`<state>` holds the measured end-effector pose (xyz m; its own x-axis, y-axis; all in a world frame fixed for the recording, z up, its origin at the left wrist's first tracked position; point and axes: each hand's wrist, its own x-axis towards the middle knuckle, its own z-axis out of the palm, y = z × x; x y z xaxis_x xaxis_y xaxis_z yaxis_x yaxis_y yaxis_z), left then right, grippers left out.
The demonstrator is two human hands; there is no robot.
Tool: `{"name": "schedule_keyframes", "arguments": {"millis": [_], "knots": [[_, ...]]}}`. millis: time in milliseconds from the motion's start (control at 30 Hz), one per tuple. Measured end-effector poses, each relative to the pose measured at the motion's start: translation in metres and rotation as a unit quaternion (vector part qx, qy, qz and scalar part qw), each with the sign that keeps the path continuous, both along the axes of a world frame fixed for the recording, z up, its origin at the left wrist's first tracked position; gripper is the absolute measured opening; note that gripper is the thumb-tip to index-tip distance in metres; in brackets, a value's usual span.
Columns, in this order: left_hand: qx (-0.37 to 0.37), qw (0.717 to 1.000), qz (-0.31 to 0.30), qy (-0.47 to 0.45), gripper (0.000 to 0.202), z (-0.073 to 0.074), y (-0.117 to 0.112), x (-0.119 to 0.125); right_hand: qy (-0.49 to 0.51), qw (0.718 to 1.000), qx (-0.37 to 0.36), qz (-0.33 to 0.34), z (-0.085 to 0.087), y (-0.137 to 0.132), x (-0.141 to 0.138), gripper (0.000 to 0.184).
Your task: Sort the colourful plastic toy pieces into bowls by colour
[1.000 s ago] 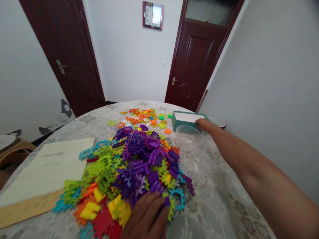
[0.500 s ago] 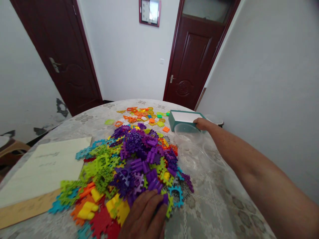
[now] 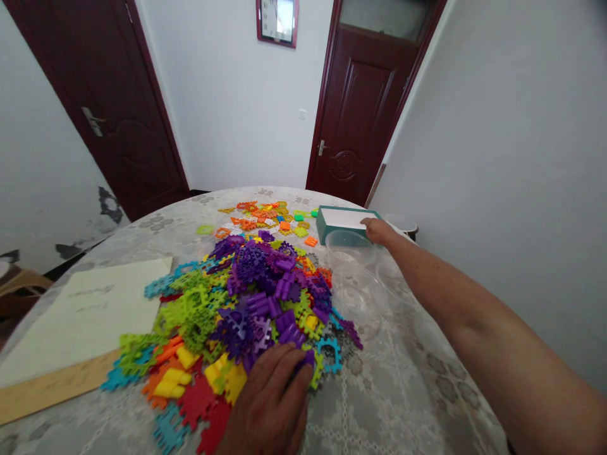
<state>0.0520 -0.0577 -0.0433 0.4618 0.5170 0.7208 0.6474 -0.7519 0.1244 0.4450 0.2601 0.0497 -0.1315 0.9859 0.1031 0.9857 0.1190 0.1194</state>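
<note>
My left hand [image 3: 272, 392] rests palm down at the near edge of a heap of plastic gear-shaped building pieces [image 3: 194, 316]. Its fingers lie loosely bent over purple pieces [image 3: 289, 328], and a purple tip [image 3: 309, 359] shows beside the fingertips. What lies under the palm is hidden. My right arm stretches far across the table, where my right hand [image 3: 378, 230] grips the near right edge of a green box [image 3: 323, 230] with a white top surface. Its lower fingers are hard to make out. Clear round plastic tubs [image 3: 358, 291] stand just in front of the box.
Orange, white and green pieces [image 3: 258, 218] are scattered behind the heap. A pale sheet with handwriting [image 3: 90, 309] lies at left, a tan strip [image 3: 61, 392] along its near edge. A patterned cloth [image 3: 379, 404] covers the round table. Two dark red doors [image 3: 360, 114] stand beyond.
The view has shifted slightly. My right hand stays at the box, now reaching a little further over its white surface. My left hand remains on the purple pieces.
</note>
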Motion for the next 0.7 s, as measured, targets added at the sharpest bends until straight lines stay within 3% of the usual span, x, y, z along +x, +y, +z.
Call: {"name": "schedule_keyframes", "arguments": {"millis": [100,200,267,367,433,533,700], "knots": [[-0.02,1.0,0.003,0.004,0.034,0.002,-0.004,0.001,0.014,0.998,0.046,-0.041,0.019,-0.015,-0.011,0.051],[-0.046,0.999,0.004,0.022,0.034,0.002,-0.005,0.001,0.027,0.995,0.079,-0.048,0.039,-0.047,-0.035,0.046],[-0.061,0.997,0.006,0.042,0.036,0.003,-0.005,0.001,0.058,0.991,0.118,-0.012,0.048,-0.084,-0.058,0.043],[-0.067,0.996,0.018,0.064,0.036,0.006,-0.004,0.0,0.179,0.961,0.178,0.117,0.049,-0.161,-0.1,0.034],[-0.066,0.995,0.035,0.062,0.035,0.008,-0.004,0.0,0.253,0.94,0.157,0.167,0.035,-0.216,-0.126,0.028],[-0.056,0.996,0.047,0.06,0.036,0.01,-0.004,-0.001,0.303,0.921,0.134,0.205,-0.008,-0.281,-0.157,0.03],[-0.03,0.992,0.101,0.063,0.033,0.013,-0.007,-0.013,0.281,0.926,0.145,0.207,-0.087,-0.328,-0.185,0.054]]}}
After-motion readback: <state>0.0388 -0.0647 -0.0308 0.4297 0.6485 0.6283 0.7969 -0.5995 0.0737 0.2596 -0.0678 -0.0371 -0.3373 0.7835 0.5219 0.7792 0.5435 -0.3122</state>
